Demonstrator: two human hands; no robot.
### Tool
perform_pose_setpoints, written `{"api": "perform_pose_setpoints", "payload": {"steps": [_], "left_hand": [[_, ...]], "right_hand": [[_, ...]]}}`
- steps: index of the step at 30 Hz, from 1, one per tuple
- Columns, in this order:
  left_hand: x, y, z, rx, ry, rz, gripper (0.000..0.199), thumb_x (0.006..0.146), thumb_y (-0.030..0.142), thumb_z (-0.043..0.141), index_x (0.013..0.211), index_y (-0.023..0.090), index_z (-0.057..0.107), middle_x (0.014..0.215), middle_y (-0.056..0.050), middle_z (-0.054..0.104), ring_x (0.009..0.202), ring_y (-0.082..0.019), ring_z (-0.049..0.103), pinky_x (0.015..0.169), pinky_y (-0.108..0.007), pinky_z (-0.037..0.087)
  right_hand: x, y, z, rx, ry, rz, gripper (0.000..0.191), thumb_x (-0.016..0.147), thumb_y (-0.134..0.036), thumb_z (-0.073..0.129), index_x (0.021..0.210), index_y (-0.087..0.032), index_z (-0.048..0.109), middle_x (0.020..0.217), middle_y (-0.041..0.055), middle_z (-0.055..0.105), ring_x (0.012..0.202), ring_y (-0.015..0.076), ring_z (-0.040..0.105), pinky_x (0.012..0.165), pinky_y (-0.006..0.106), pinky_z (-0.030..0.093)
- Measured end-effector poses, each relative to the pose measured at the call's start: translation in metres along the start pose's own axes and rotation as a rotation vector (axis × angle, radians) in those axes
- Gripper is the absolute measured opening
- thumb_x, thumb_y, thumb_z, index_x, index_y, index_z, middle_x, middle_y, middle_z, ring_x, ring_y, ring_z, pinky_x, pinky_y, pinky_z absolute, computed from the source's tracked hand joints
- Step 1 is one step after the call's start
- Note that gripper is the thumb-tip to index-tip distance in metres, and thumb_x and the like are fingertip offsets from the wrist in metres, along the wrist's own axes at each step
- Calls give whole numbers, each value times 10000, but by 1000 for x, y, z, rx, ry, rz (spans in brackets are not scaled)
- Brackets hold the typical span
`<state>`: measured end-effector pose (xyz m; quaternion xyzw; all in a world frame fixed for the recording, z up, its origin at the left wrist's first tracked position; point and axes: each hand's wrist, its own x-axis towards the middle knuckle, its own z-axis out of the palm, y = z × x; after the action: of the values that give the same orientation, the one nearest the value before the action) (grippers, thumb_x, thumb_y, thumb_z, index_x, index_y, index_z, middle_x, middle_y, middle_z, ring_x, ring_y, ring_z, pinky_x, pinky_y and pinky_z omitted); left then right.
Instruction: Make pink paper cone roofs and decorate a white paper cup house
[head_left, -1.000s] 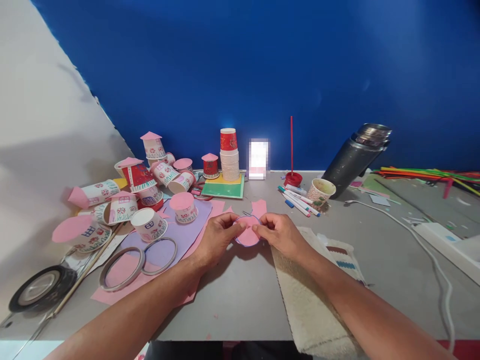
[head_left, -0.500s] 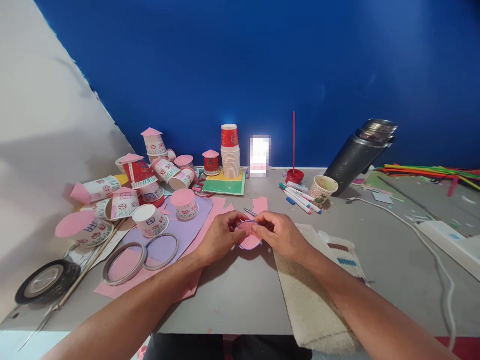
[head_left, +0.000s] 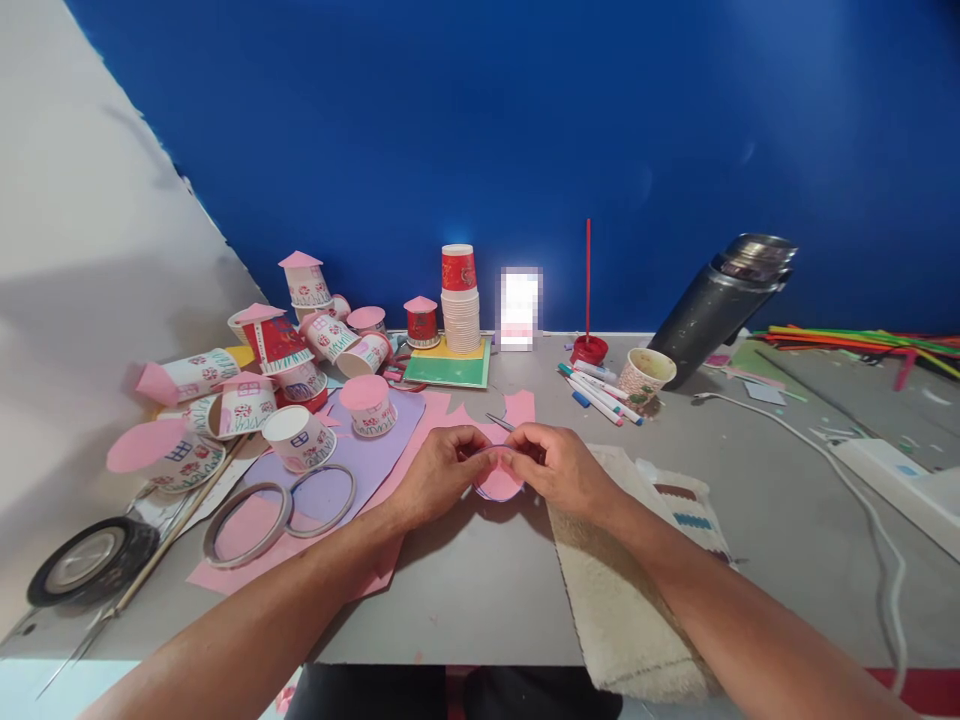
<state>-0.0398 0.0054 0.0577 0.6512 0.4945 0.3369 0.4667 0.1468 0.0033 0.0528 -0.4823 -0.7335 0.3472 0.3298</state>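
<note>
Between my two hands is a small pink paper circle (head_left: pixel 500 482) with a dark outline along its edge. My left hand (head_left: pixel 444 474) pinches its upper left side, thumb on top. My right hand (head_left: pixel 556 464) grips the upper right side in the same way, and the two thumb tips nearly meet. The fingers behind the paper are hidden. Just beyond the hands lie thin metal points (head_left: pixel 500 421), perhaps of scissors, partly covered. Pink paper (head_left: pixel 375 570) and a purple sheet (head_left: pixel 397 440) lie to the left, under and beside my left forearm.
Decorated paper cups (head_left: pixel 300 440) with pink tops crowd the left, near tape rings (head_left: pixel 247 525) and a black tape roll (head_left: pixel 90 565). A cup stack (head_left: pixel 460 310) stands behind. On the right are markers (head_left: pixel 600 395), a patterned cup (head_left: pixel 646 375), a tilted thermos (head_left: pixel 720 310) and a cloth (head_left: pixel 630 600).
Both thumbs have moved up toward the circle's top edge, so more of its pink face shows. The view has shifted very slightly.
</note>
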Motion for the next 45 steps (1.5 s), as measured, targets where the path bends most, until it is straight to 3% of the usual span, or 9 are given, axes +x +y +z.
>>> {"api": "perform_pose_setpoints", "payload": {"steps": [5,13,22,26,30,36,42,45], "left_hand": [[2,-5,0,-27,18,-33,209,763,326,655,644,158,615,607,15,579,588,-114,507,548,-231,387],[0,1,1,-10,-1,-13,251,775,372,642,649,155,644,614,3,581,590,-120,492,543,-234,374],[4,-3,-1,54,122,47,185,822,304,557,717,170,630,677,12,600,630,-127,524,596,-243,405],[1,-1,4,97,42,74,100,779,265,599,813,175,626,725,9,641,644,-134,575,608,-242,437],[-2,-2,10,211,-11,66,95,748,207,555,662,174,581,610,17,601,571,-122,534,517,-228,370],[-1,-3,7,217,-36,41,147,705,156,495,678,167,640,576,18,622,536,-122,543,493,-227,364],[11,-9,-9,-23,176,31,168,773,185,496,810,166,658,658,3,685,605,-136,640,611,-242,497],[14,-11,-15,-31,178,-42,230,864,313,502,807,153,656,498,18,603,463,-127,566,528,-246,479]], "right_hand": [[0,1,-1,11,-10,29,105,849,-286,605,807,-198,645,690,-18,650,585,119,530,554,238,381],[2,1,1,-36,38,20,171,821,-235,585,655,-198,598,623,-24,638,576,122,517,563,246,362],[4,3,-1,-18,98,59,186,790,-240,580,609,-199,561,592,-14,622,552,125,506,551,250,359],[1,1,2,-41,47,42,172,799,-232,578,631,-200,593,607,-12,654,550,125,521,550,246,357],[-1,0,5,-109,-22,41,157,789,-211,583,638,-205,624,615,-10,680,540,126,525,554,250,351],[-1,-1,6,-88,-24,66,135,748,-174,566,624,-200,611,610,-10,661,554,129,533,561,249,362],[0,-1,2,-32,46,88,171,745,-243,563,586,-200,516,574,-27,562,552,121,463,544,250,340],[1,1,2,2,49,68,187,760,-274,552,594,-199,511,569,-31,528,548,119,441,544,254,337]]}}
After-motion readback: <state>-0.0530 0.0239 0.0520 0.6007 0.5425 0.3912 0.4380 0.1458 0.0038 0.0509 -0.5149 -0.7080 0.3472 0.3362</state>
